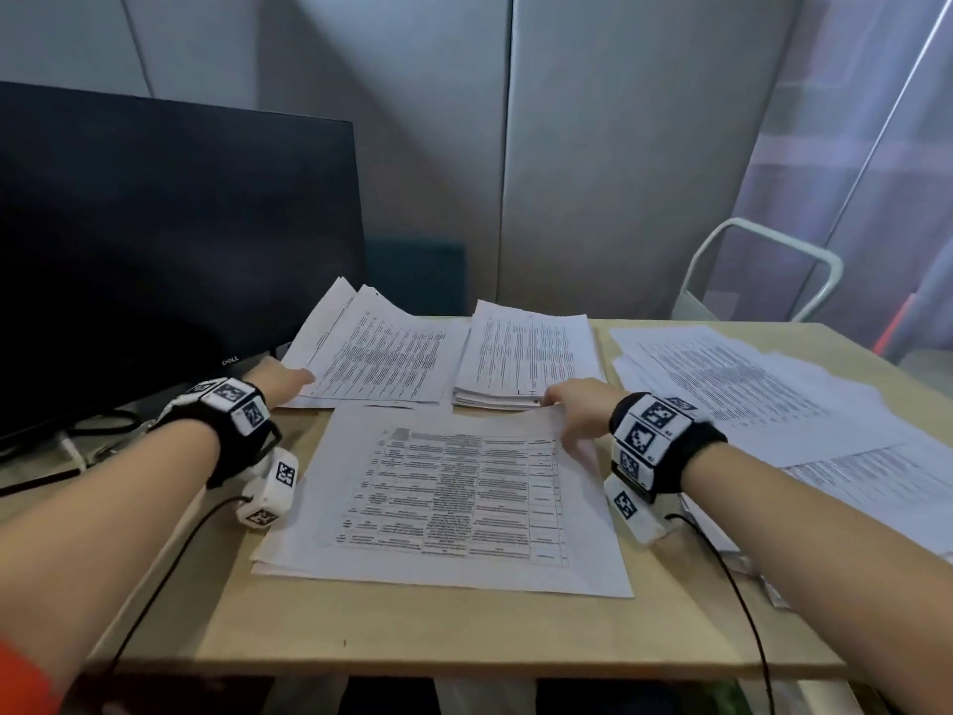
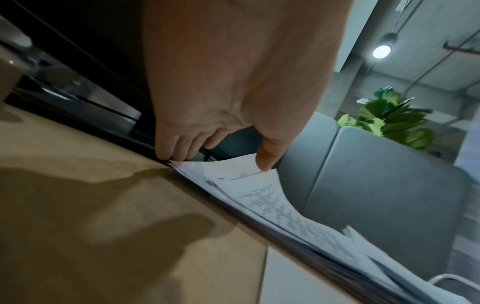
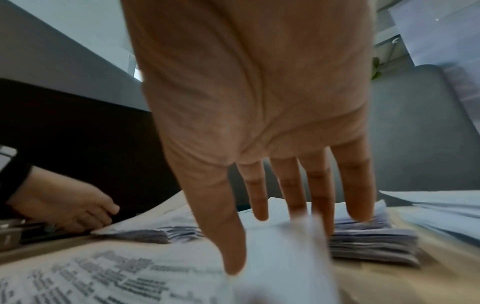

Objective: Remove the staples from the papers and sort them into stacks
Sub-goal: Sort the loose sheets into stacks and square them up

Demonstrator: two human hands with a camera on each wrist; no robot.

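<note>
A printed table sheet (image 1: 448, 498) tops the near pile (image 3: 103, 273) at the table's middle. My right hand (image 1: 572, 405) (image 3: 272, 244) lies over its far right corner, which curls up, blurred, against my straight fingers (image 3: 259, 197). The thumb rests flat on the sheet, and the little finger touches the thick middle stack (image 1: 526, 353) (image 3: 371, 240). My left hand (image 1: 289, 379) (image 2: 218, 158) pinches the near left corner of the far-left stack (image 1: 381, 353) (image 2: 259, 195), thumb on top and curled fingers (image 2: 176, 150) underneath. No staple shows.
A dark Dell monitor (image 1: 154, 250) stands at the left, right behind my left hand, with cables (image 1: 77, 441) beneath it. Loose sheets (image 1: 763, 384) spread over the table's right side. A white chair (image 1: 763, 270) stands beyond the far right corner. The table's front edge (image 1: 464, 657) is bare wood.
</note>
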